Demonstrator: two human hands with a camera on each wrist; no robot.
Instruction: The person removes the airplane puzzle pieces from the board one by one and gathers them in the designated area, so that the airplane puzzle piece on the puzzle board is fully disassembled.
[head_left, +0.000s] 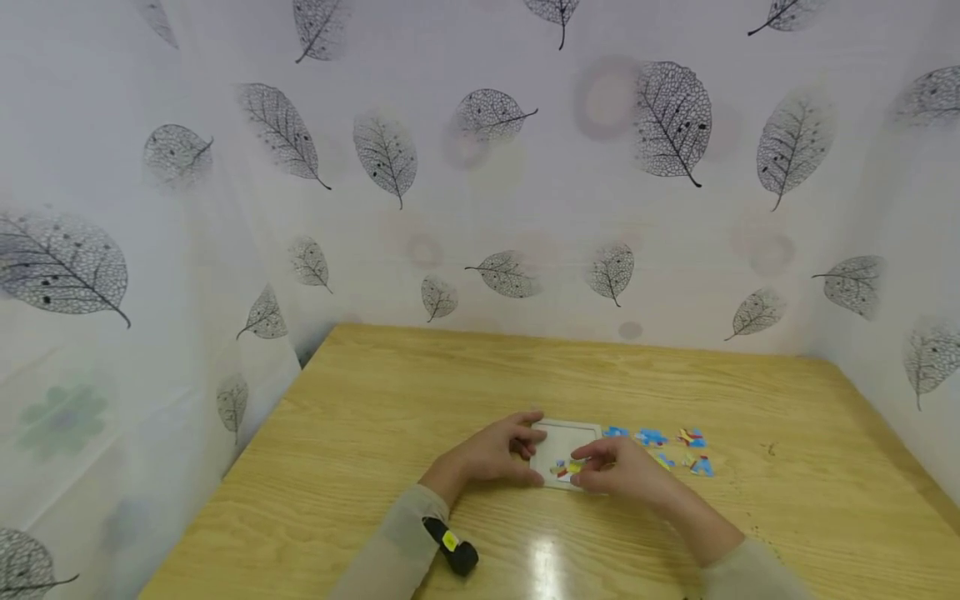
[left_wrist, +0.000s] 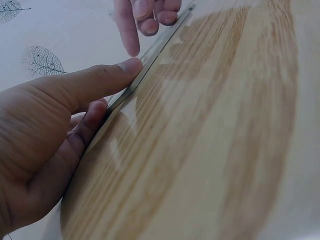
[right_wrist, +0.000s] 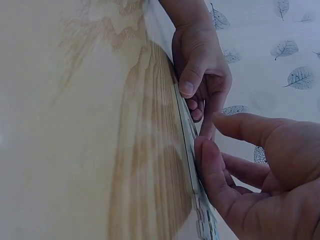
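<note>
A shallow white puzzle tray (head_left: 567, 423) lies on the table, with a few colourful puzzle pieces (head_left: 558, 469) in its front part. My left hand (head_left: 491, 450) holds the tray by its left side, thumb at the front corner and a finger reaching the far corner. In the left wrist view its thumb (left_wrist: 112, 75) presses on the rim. Over the tray's right side, my right hand (head_left: 622, 471) has its fingertips around a yellow piece (head_left: 575, 467). The right wrist view shows the right hand's digits (right_wrist: 212, 160) spread, some low at the tray and one raised.
Several loose blue, yellow and red puzzle pieces (head_left: 692, 437) lie right of the tray, partly behind my right hand. A black strap with a yellow mark (head_left: 450, 542) is on my left sleeve. A leaf-printed cloth (head_left: 495, 192) hangs behind the wooden table (head_left: 375, 400).
</note>
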